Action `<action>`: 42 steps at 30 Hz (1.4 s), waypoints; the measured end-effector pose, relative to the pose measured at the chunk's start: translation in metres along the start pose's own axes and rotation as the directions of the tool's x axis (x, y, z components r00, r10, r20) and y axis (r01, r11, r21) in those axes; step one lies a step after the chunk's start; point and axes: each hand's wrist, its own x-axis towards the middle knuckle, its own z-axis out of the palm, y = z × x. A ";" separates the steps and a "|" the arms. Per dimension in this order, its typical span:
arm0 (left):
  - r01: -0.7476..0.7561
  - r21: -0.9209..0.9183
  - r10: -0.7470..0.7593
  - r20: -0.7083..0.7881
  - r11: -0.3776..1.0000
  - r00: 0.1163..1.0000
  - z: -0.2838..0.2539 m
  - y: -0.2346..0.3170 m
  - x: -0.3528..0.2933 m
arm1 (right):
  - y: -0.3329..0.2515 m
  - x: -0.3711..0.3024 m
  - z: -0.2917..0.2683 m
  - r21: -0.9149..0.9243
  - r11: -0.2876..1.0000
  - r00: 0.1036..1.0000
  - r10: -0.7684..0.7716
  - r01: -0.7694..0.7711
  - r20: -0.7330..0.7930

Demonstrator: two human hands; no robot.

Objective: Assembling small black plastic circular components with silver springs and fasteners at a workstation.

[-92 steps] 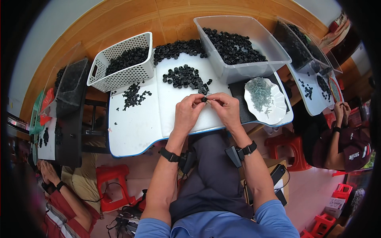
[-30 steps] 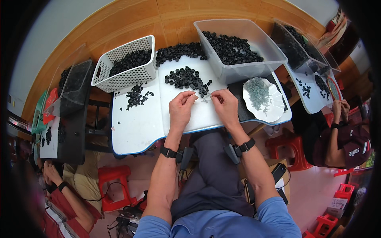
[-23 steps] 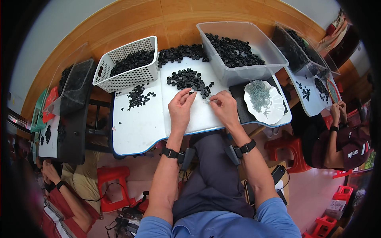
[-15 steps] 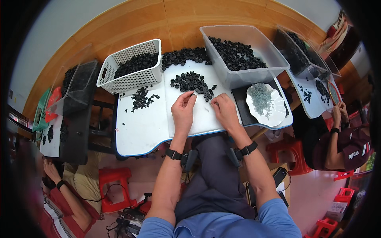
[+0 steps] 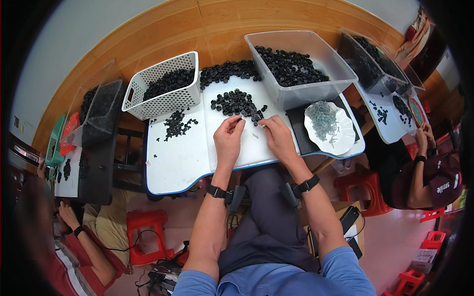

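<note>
Cardboard box (image 5: 356, 228), brown, on the floor by the person's right leg, partly hidden by the forearm; white sheets and a flat black item on top; no labels, signs or screens discernible.

A white desk (image 5: 177, 163) with a blue edge carries a white perforated basket (image 5: 165, 91) of black parts, a clear plastic bin (image 5: 301, 66) of them, loose heaps of black parts (image 5: 237, 101), and a white scalloped plate (image 5: 330, 128) on a black mat (image 5: 300, 130).
</note>
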 end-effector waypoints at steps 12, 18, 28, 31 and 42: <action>0.061 -0.014 -0.061 0.029 0.998 0.998 -0.003 -0.008 0.000 | 0.007 0.000 0.000 0.043 0.991 0.971 0.132 -0.126 -0.198; 0.079 0.082 -0.085 0.077 0.993 0.993 -0.024 0.007 0.011 | 0.009 -0.004 -0.002 0.205 0.935 0.939 0.319 -0.289 -0.128; -0.456 0.741 0.545 0.146 0.493 0.826 -0.095 0.085 0.145 | 0.010 0.004 0.004 0.294 0.900 0.912 0.378 -0.323 -0.156; -0.412 0.698 0.361 0.230 0.586 0.904 -0.084 0.053 0.113 | 0.013 0.003 0.008 0.325 0.871 0.888 0.433 -0.369 -0.152; -0.346 0.765 0.221 0.267 0.544 0.938 -0.038 0.012 0.046 | 0.011 0.000 0.004 0.225 0.925 0.925 0.346 -0.307 -0.160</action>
